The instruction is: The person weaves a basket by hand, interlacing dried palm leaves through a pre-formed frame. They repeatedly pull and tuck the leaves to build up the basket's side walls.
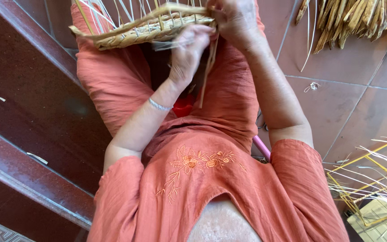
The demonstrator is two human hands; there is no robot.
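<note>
— Grip first: left hand (188, 50), silver bracelet at the wrist, closed around thin pale flat strands just under the tan woven straw basket piece (151, 28) with upright pale spokes.
— And right hand (234, 19)?
— Clamped on the rim of that same weave, fingers curled over. Held above the orange-clad lap, near the top edge of the view, clear of the reddish tiled floor (363, 89).
— Likely trouble?
— Probably a snapped or kinked strand, if pulled too sharply round a spoke. Dry, thin, brittle-looking fibre.
— Anything else?
— Possibly a slack row, from easing the right-hand clamp while drawing tight with the left. Also a long loose straw strip (208, 71) dangling between the knees, liable to snag on cloth.
— Around it?
— Bundle of dried brown reed stalks (354, 20) at the far right corner of the floor, well apart; yellow wire frame (368, 179) near the right elbow.
</note>
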